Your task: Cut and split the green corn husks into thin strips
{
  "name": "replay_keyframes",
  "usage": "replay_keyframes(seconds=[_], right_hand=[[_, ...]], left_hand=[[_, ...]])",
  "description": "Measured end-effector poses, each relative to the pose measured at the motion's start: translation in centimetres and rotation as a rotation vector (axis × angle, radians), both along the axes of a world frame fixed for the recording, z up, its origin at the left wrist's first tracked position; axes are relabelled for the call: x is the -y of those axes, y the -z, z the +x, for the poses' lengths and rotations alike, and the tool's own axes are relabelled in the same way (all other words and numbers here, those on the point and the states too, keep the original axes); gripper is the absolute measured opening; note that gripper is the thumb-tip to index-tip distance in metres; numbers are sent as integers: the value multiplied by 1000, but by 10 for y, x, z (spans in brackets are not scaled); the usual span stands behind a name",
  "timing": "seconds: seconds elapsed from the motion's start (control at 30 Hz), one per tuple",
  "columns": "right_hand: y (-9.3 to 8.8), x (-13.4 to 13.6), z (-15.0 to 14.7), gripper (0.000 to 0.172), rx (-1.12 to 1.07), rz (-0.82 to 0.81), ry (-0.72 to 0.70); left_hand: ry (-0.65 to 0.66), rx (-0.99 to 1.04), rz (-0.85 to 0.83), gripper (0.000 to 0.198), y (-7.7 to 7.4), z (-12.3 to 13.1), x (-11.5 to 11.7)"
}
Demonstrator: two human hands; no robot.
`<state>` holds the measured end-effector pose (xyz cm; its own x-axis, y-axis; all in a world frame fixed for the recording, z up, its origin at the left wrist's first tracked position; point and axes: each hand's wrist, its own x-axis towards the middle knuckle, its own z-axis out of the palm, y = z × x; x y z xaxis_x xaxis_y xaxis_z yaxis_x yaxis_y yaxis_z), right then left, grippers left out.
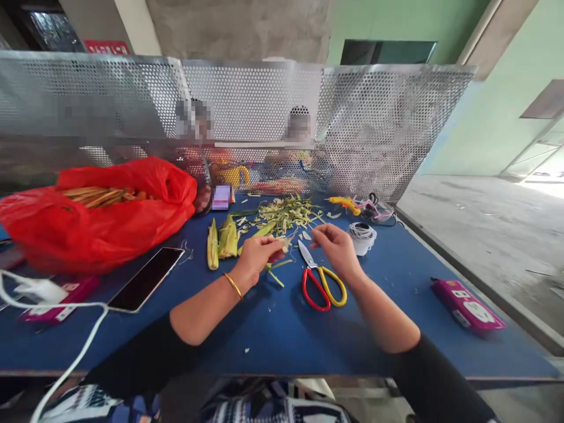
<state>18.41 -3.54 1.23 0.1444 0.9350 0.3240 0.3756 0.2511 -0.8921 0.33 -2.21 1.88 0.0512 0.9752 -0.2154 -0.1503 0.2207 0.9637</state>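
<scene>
My left hand [259, 257], with a yellow bangle on its wrist, pinches a small pale piece of plant husk [287, 242] above the blue table. To its right, my right hand [337, 245] is raised with thumb and fingertips pressed together; anything between them is too small to make out. Scissors [312, 267] with one red and one yellow handle lie partly spread between my forearms. A cut green stalk [275, 276] rests just below my left hand. Left of that hand lie pale green corn husks [228, 238]. A heap of shredded husk [288, 212] lies beyond both hands.
A red plastic bag [110, 232] of dry strips fills the left, near a phone [147, 279] and white cable [83, 346]. At right are a white tub [363, 239], yellow glue gun [346, 204] and purple packet [469, 306]. A perforated metal screen [255, 97] stands behind; people sit beyond.
</scene>
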Motion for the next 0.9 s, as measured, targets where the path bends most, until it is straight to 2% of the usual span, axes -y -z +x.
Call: replay_keyframes(seconds=[0.03, 0.1, 0.2, 0.27, 0.37, 0.43, 0.53, 0.63, 0.73, 0.8, 0.9], right_hand=[[2, 6, 5, 25, 111, -32, 30], [7, 22, 11, 19, 510, -173, 64], [15, 46, 5, 25, 983, -372, 39], [17, 54, -5, 30, 1135, -429, 43], [17, 52, -15, 34, 1211, -495, 90], [18, 46, -11, 40, 1158, -512, 123], [24, 42, 3, 55, 921, -476, 146], [31, 44, 13, 53, 509, -374, 132], [33, 50, 8, 58, 103, -271, -24], [31, 55, -1, 63, 22, -222, -130], [25, 60, -15, 59, 149, -171, -199]], left_hand=[[-17, 4, -15, 15, 1, -5, 2], [-31, 17, -24, 15, 4, -13, 5], [-41, 56, -23, 18, 8, -17, 8], [-41, 106, -26, 20, 11, -17, 9], [-23, 188, -44, 22, 15, -18, 11], [-20, 225, -62, 21, 17, -21, 11], [-57, 257, -71, 15, 15, -28, 7], [-111, 279, -56, 11, 13, -33, 3], [-139, 288, -56, 9, 11, -33, 2], [-149, 290, -51, 11, 11, -32, 2], [-161, 293, -29, 19, 11, -32, 3]])
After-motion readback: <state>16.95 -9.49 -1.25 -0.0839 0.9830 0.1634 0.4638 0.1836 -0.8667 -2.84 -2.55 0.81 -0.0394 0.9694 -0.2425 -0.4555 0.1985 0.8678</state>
